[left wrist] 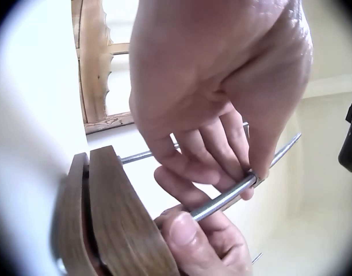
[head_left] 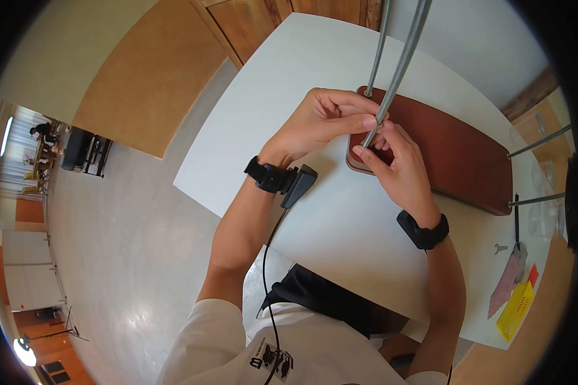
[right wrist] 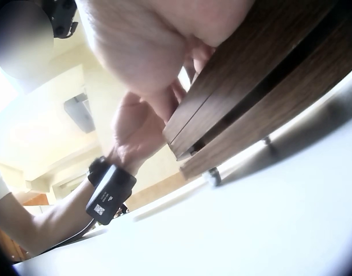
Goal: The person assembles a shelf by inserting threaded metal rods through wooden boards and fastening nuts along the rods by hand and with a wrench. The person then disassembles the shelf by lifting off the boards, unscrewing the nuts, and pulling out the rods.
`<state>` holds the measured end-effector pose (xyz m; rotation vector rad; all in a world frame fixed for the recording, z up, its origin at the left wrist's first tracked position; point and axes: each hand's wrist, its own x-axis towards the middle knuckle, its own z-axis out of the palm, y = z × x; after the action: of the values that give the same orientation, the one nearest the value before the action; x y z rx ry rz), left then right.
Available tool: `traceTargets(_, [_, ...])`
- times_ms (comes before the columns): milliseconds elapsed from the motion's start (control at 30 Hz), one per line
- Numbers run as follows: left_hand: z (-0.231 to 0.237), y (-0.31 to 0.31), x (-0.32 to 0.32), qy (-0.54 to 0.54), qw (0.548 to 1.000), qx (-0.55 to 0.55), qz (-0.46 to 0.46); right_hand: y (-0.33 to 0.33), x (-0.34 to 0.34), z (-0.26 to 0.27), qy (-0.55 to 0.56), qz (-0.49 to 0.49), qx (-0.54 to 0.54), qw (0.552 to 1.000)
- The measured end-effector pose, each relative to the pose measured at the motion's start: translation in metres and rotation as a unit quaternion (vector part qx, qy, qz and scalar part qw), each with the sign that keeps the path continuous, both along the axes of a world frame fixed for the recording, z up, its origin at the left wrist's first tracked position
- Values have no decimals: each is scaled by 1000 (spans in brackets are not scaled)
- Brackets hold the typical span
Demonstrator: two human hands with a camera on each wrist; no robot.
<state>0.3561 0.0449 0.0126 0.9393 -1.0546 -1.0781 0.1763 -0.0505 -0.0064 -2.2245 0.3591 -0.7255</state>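
My left hand [head_left: 305,131] is at an upright threaded metal rod [head_left: 407,54], pinching a small nut [left wrist: 256,179] on it between thumb and fingertips. Just below, my right hand [head_left: 403,168] holds the same rod, its thumb and fingers around it close above the board. The rod rises from the near left corner of a reddish-brown wooden board [head_left: 459,138]. From the side, in the right wrist view, the wooden layers [right wrist: 233,98] lie one over another with a dark gap between, raised off the white table on small feet [right wrist: 212,177].
Another rod [head_left: 380,48] stands at the far left corner, and two more rods [head_left: 539,140] rise at the right end. On the white table [head_left: 263,77] at right lie a wrench [head_left: 499,248], a pink cloth [head_left: 507,282] and a yellow basket [head_left: 515,312]. Clear containers [head_left: 542,212] are beyond.
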Motion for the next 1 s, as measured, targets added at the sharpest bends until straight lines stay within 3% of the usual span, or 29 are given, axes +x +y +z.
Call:
traceTargets(167, [-6,-4,-2,-5,1000,-27,11,-3,3,-6,-37,28,-42,998])
traceTargets(300, [-3,-3,-7,-48,998,-37,-7,-2,3,-7,-20,2,10,1000])
traceTargets(400, [-2,-1,-7,-46,993,-66,-86,0,4,-8,-36,5,36,999])
traceTargets(667, [-8,-5,19,-22,993,8,114,0,1,0,17,-10,8,1000])
traceTargets(733, [-7,-7,16,-44,993,-14,107,0,1,0,14,-10,5,1000])
traceTargets(800, [0,-8,-2,69,997,-21,9,4,3,4,2,-13,15,1000])
traceTargets(833, [2,-6,-5,56,997,-22,-42,6,4,5,-10,-17,24,1000])
traceTargets(1000, [-13,-11,23,0,999,-18,48,1,3,0,-8,-10,-8,1000])
